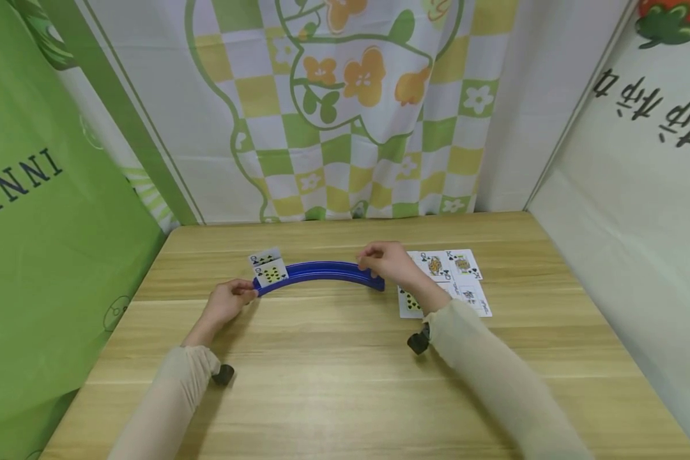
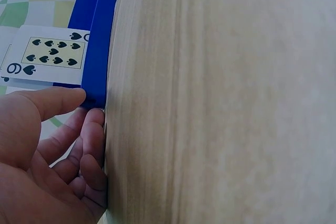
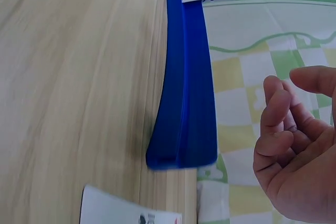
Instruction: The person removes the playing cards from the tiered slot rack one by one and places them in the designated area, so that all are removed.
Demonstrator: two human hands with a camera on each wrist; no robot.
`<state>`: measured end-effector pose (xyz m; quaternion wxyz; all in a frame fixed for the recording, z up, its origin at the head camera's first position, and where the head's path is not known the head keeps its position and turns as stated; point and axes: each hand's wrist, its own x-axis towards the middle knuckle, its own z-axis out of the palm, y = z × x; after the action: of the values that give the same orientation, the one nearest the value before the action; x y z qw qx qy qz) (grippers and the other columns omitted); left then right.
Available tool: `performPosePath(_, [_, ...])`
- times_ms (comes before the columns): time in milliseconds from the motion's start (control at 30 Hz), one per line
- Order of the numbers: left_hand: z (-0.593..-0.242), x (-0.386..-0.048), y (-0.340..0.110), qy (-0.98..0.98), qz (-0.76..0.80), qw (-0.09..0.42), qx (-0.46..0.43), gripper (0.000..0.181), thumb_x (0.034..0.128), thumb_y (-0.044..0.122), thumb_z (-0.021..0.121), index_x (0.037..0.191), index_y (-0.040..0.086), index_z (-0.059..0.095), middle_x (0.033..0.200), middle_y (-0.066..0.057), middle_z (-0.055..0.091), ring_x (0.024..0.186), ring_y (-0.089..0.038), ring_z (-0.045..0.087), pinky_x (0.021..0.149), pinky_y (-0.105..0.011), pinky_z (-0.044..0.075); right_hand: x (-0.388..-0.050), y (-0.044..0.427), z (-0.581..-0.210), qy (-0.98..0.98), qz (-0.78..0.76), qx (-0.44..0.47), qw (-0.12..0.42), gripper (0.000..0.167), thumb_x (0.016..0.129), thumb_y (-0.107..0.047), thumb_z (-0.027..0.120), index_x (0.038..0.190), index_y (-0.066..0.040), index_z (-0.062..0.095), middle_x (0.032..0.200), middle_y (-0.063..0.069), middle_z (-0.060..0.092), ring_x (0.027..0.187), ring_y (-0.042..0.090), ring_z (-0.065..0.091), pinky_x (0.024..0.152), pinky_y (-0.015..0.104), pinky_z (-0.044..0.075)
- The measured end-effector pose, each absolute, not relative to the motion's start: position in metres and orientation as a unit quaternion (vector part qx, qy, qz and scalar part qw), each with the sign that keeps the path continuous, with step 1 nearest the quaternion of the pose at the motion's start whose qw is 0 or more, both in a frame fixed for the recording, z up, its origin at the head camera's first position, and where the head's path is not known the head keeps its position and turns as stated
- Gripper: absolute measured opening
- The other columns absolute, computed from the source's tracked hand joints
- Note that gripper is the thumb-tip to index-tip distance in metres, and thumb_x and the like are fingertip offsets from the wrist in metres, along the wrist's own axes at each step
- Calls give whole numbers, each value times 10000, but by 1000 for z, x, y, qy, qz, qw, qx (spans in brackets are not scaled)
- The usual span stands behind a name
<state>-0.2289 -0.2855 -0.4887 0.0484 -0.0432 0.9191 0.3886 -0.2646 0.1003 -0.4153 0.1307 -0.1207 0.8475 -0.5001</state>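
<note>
A curved blue playing-card holder point(image 1: 328, 271) lies across the far half of the table. Two playing cards stand in its left part: a spade card point(image 1: 272, 275) in front, and another card point(image 1: 264, 257) higher behind it. At the holder's left end, my left hand point(image 1: 228, 301) grips the tip between thumb and fingers; the left wrist view shows the thumb point(image 2: 58, 102) against the blue end. My right hand point(image 1: 388, 260) hovers by the right end, its fingers point(image 3: 275, 109) loosely bent and holding nothing. In the right wrist view it is apart from the holder point(image 3: 197, 103).
Right of the holder, several face-up playing cards point(image 1: 464, 263) lie spread on the wooden table point(image 1: 322, 370), some partly behind my right forearm. A patterned curtain point(image 1: 345, 153) hangs behind the table's far edge, with a green cloth point(image 1: 52, 255) at left and a white one point(image 1: 627, 211) at right.
</note>
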Motion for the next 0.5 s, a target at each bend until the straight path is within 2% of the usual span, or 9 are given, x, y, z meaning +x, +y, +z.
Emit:
performPosePath(233, [-489,-229,-285,920,387,50,-42,374,971,255,634,1240,-5,645,1171,-225,691,1020,-290,640,743,-246,491,-264,84,-414,845,-504,-121,133,240,953,-244,640,1119,-83,704,1123,81,734,836,297,648,767,394,532])
performPosePath(500, [-489,-229,-285,920,386,47,-44,367,967,254,638,1229,-4,652,1166,-221,696,1029,-295,642,743,-245,488,-267,66,-417,845,-505,-133,116,144,936,-253,668,1045,-177,723,966,16,745,719,176,628,686,298,508])
